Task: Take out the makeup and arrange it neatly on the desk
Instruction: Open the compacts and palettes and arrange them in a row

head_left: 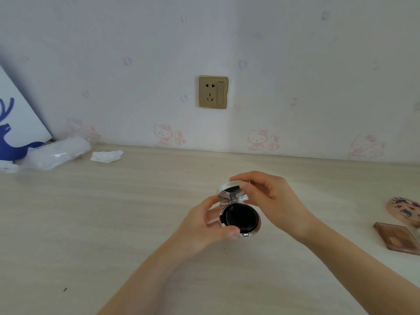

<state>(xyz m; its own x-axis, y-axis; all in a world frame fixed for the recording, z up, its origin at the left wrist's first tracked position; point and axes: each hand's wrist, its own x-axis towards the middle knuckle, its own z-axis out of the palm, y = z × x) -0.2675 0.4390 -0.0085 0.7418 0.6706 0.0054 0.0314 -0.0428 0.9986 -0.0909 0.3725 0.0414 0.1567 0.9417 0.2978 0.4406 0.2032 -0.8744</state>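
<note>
While both bare forearms reach out over the pale wood-grain desk (113, 223), the person holds a round compact (241, 218) above it, near the middle of the view. The left hand (204, 226) cups the base, its thumb pressed on the near rim and its fingers curled behind, so that hand is closed around the case. The right hand (268, 194) pinches the hinged lid (231, 189) between thumb and fingertips, tilting it up and back; the compact stands open, showing a black puff inside. No brand or lettering can be read on the case.

Off to the right edge lie two more pieces of makeup on the desk: a brown rectangular palette (396, 238) and, just beyond it, a pinkish round case (404, 209) with dark blotches, partly cut off by the frame. Any writing on them is too blurred to make out.

At the far left a white bag (16, 123) with a blue deer print leans on the wall, with a clear plastic-wrapped roll (59, 152) and a crumpled tissue (106, 155) beside it. A gold wall socket (213, 92) sits above the desk, and faint pink cartoon-cat figures (164, 134) run along the wallpaper.
</note>
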